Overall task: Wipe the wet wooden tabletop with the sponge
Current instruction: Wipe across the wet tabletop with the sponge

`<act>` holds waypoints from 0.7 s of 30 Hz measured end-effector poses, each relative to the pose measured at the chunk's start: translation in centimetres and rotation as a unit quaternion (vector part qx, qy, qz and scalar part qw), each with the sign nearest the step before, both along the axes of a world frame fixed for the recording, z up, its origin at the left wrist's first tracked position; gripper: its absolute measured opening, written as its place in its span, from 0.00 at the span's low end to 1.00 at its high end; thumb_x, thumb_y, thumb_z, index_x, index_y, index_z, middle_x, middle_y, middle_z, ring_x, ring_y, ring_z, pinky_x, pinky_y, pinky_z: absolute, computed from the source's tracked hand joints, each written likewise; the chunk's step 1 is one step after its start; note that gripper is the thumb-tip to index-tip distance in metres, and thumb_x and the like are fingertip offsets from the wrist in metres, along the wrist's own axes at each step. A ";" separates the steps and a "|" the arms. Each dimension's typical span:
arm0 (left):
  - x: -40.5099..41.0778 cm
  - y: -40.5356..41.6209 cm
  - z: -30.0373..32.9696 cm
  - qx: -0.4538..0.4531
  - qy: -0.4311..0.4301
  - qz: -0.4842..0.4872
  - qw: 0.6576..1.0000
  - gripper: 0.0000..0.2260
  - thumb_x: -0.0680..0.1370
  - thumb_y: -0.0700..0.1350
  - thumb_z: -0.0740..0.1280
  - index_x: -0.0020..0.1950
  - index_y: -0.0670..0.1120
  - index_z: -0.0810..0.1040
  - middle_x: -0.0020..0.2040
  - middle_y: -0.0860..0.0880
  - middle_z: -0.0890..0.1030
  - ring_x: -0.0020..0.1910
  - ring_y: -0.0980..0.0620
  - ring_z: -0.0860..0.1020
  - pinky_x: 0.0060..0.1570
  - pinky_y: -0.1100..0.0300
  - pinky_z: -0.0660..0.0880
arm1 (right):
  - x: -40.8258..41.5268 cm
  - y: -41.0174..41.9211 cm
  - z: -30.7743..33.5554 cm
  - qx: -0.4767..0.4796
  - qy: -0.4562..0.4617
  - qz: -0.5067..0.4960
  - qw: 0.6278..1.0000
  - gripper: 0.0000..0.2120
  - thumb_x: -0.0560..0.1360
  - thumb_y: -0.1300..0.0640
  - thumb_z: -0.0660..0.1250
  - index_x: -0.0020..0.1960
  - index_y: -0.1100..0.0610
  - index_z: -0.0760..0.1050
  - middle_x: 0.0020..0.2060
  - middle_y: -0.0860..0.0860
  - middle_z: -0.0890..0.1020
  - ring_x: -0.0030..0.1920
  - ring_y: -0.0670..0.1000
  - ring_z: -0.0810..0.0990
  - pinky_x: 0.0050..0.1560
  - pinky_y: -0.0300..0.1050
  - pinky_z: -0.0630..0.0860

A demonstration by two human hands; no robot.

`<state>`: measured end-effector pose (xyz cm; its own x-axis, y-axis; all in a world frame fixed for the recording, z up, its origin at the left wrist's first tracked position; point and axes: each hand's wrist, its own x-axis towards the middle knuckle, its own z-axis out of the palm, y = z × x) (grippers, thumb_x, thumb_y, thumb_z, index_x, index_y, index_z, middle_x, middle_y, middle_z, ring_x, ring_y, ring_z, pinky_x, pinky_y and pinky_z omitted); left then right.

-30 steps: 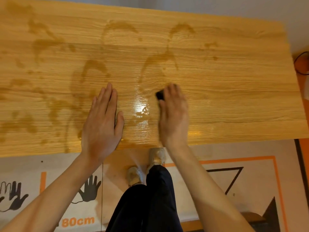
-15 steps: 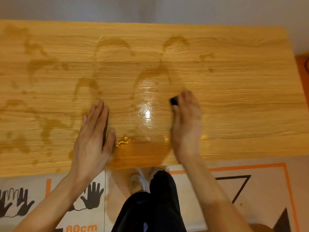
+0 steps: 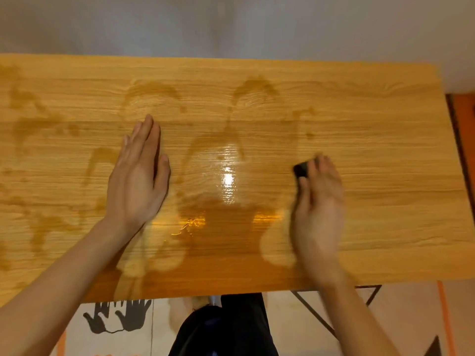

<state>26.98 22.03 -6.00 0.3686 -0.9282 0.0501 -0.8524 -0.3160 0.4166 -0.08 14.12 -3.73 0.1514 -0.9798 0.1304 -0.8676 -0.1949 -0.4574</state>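
The wooden tabletop [image 3: 385, 176] fills the view, with dark wet streaks across its left and middle and a glossy wet patch [image 3: 226, 199] between my hands. My right hand [image 3: 318, 201] presses flat on a dark sponge [image 3: 300, 169]; only the sponge's far left corner shows past my fingertips. This hand is blurred by motion. My left hand [image 3: 138, 176] lies flat on the table left of the wet patch, fingers together, holding nothing.
A pale wall [image 3: 231, 24] runs behind the table's far edge. Below the near edge I see my dark trousers [image 3: 226, 327] and a floor mat [image 3: 120, 317] printed with hand outlines and orange lines. A black metal table brace [image 3: 316, 314] shows at lower right.
My right hand has slid the sponge to the right, away from the glossy patch. My left hand stays flat and sits farther up the table. The camera view has tilted, showing more wall.
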 end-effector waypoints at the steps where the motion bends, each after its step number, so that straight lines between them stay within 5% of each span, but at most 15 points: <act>1: 0.0 0.0 -0.1 0.005 -0.005 0.004 1.000 0.24 0.86 0.46 0.53 0.81 0.40 0.57 0.82 0.45 0.56 0.82 0.49 0.52 0.81 0.56 0.46 | 2.6 0.6 -0.3 -0.010 0.031 0.032 0.999 0.19 0.77 0.67 0.64 0.68 0.65 0.71 0.70 0.60 0.71 0.72 0.58 0.68 0.74 0.54 0.64; 4: -0.1 0.0 -0.2 0.016 -0.025 0.000 1.000 0.25 0.86 0.48 0.52 0.81 0.41 0.57 0.82 0.46 0.56 0.82 0.50 0.52 0.80 0.57 0.47 | 9.9 2.9 -0.9 0.007 0.072 0.174 0.982 0.27 0.78 0.64 0.61 0.75 0.60 0.59 0.76 0.57 0.60 0.77 0.54 0.57 0.77 0.49 0.50; 8: -0.2 0.1 -0.2 0.021 -0.023 0.003 1.000 0.25 0.86 0.48 0.53 0.82 0.42 0.57 0.82 0.47 0.56 0.82 0.51 0.52 0.81 0.55 0.49 | 8.8 1.3 -0.7 0.011 0.061 0.278 0.958 0.25 0.76 0.63 0.68 0.71 0.60 0.68 0.73 0.55 0.68 0.74 0.54 0.65 0.74 0.50 0.64; 13: -0.2 0.2 -0.3 0.021 -0.013 0.001 1.000 0.25 0.85 0.49 0.52 0.82 0.43 0.57 0.83 0.48 0.56 0.82 0.52 0.52 0.80 0.57 0.48 | -2.7 -4.4 0.1 0.053 0.003 0.117 0.992 0.20 0.79 0.67 0.62 0.70 0.62 0.69 0.72 0.55 0.68 0.74 0.55 0.63 0.76 0.53 0.59; 16: 0.0 0.1 -0.3 0.020 -0.009 0.005 1.000 0.25 0.85 0.50 0.51 0.82 0.44 0.56 0.83 0.49 0.56 0.82 0.53 0.52 0.80 0.56 0.48 | -2.2 -4.7 0.6 0.049 -0.012 0.023 0.998 0.18 0.80 0.66 0.60 0.70 0.66 0.68 0.72 0.59 0.68 0.74 0.57 0.64 0.75 0.57 0.58; 21: 0.2 0.0 -0.3 0.023 -0.010 0.010 1.000 0.25 0.85 0.49 0.52 0.82 0.45 0.56 0.83 0.50 0.56 0.82 0.54 0.52 0.80 0.58 0.48 | 9.0 -2.7 -0.4 0.021 0.058 0.159 0.985 0.25 0.77 0.64 0.65 0.73 0.61 0.65 0.74 0.57 0.65 0.75 0.56 0.61 0.75 0.51 0.49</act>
<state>27.16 22.06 -6.33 0.3870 -0.9220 0.0155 -0.8536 -0.3518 0.3842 8.91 11.42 -4.17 0.4626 -0.8849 0.0540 -0.8129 -0.4476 -0.3726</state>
